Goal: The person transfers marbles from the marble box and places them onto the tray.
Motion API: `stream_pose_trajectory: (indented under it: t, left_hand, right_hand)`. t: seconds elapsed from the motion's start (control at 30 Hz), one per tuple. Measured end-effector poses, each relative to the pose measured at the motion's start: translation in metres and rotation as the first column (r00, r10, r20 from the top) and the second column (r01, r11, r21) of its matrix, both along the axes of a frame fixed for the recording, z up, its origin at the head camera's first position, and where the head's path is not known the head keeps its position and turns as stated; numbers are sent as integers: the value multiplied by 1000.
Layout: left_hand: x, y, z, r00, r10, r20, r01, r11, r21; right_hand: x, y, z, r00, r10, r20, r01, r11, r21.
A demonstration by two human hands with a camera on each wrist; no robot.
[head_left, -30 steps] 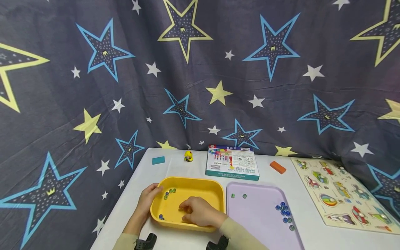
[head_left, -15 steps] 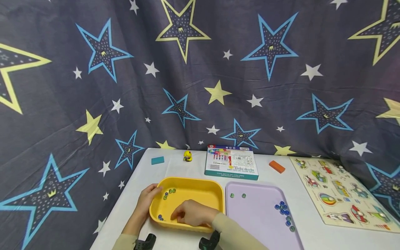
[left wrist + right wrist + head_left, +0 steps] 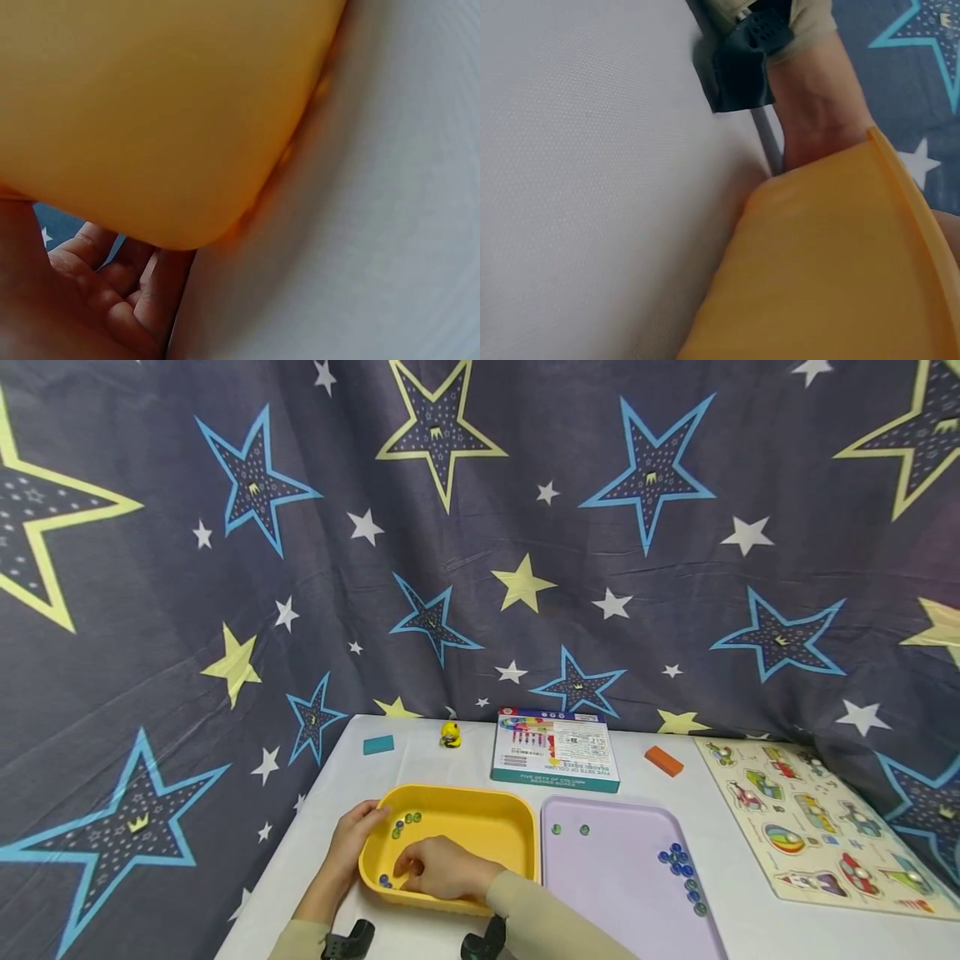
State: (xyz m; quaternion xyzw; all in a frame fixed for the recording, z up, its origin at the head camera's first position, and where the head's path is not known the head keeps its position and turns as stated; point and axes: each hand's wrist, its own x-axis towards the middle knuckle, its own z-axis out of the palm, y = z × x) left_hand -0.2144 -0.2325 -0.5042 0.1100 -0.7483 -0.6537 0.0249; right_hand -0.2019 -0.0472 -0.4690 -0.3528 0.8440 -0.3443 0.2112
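A yellow plastic tub (image 3: 480,822) stands on the table. My left hand (image 3: 352,839) holds its left end, thumb over the rim; in the left wrist view the fingers (image 3: 150,289) bend along the outside of the wall. My right hand (image 3: 442,868) is down inside the tub with bent fingers, beside blue marbles (image 3: 385,882) in the near left corner. Its fingertips are hidden, and I cannot tell whether they hold a marble. Several green and blue marbles (image 3: 408,817) lie near the tub's far left. In the right wrist view the tub's wall (image 3: 825,255) hides the right hand.
A lilac tray (image 3: 607,877) sits right of the tub, with two green marbles (image 3: 584,830) and a cluster of blue and green marbles (image 3: 681,868). Behind are a teal block (image 3: 378,744), yellow toy duck (image 3: 450,734), box (image 3: 555,752) and orange block (image 3: 663,761). A picture puzzle board (image 3: 825,827) lies right.
My right hand has moved left inside the tub, toward the blue marbles in the near left corner. The left hand stays on the rim. A marble in the lilac tray's cluster has shifted slightly.
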Motion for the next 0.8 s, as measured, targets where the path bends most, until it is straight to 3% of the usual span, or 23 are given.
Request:
stream_pose_trajectory:
  t: [0.23, 0.5, 0.8]
  left_hand:
    - [1, 1, 0, 1000, 15, -6, -15, 1000, 8]
    - [0, 2, 2, 1000, 16, -13, -16, 1000, 22]
    - [0, 1, 1, 1000, 23, -3, -23, 1000, 13]
  right_hand:
    - [0, -4, -1, 1000, 13, 8, -13, 1000, -1]
    - [1, 2, 3, 991, -20, 131, 21, 1000, -6]
    - [0, 4, 3, 984, -15, 177, 15, 1000, -2]
